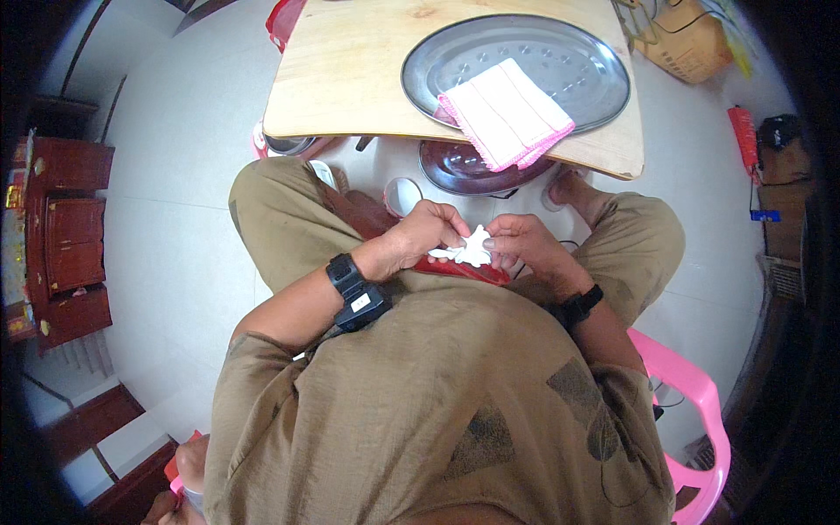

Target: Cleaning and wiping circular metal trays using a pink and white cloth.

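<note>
Above my lap, my left hand (430,230) and my right hand (525,243) pinch a small crumpled white piece (474,248) between them. It looks like tissue or thin cloth; the picture does not settle which. My fingers cover part of its edges. Just beneath it, a red item (459,270) shows between my thighs, mostly hidden. Ahead, a folded white cloth with pink edging (508,111) lies partly on an oval metal tray (577,52) and hangs over the front edge of the wooden table (341,79).
Below the table edge are a second oval tray (459,170) and a white bowl (402,197). A pink plastic chair (705,394) is at my right, and a yellow basket (689,42) stands beyond. A wooden cabinet (75,243) is far left. Another person's limb (191,462) shows lower left.
</note>
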Motion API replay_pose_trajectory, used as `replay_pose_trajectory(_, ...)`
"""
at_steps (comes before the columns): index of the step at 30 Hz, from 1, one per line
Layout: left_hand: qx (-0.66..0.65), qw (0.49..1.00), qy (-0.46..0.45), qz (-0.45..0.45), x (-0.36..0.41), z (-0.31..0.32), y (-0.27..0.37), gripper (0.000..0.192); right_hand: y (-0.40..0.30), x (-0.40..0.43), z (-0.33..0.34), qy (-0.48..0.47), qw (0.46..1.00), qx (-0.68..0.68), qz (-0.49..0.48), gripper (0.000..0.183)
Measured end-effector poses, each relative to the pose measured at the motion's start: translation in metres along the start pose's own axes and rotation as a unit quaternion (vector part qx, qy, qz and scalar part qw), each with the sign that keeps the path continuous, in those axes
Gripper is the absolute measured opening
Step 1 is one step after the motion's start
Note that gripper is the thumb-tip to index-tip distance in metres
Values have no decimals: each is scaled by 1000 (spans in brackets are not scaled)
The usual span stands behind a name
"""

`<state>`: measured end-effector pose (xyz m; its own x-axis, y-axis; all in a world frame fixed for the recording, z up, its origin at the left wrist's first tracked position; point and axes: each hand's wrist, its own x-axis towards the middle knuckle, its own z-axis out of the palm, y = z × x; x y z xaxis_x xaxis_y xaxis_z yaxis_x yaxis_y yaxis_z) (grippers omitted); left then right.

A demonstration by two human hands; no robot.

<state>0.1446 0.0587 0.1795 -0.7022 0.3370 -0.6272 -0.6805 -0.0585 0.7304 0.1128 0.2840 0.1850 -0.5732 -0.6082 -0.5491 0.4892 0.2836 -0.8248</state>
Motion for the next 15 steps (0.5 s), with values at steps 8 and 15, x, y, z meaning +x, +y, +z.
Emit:
replay_pose_trajectory(8,-75,997,12,-22,16,-5,-20,19,18,17,-16,46,998,-22,36,16)
replay_pose_trajectory(15,-52,997,16,-47,25,-11,-11,13,27,21,-10,32,999,-40,-4,11)
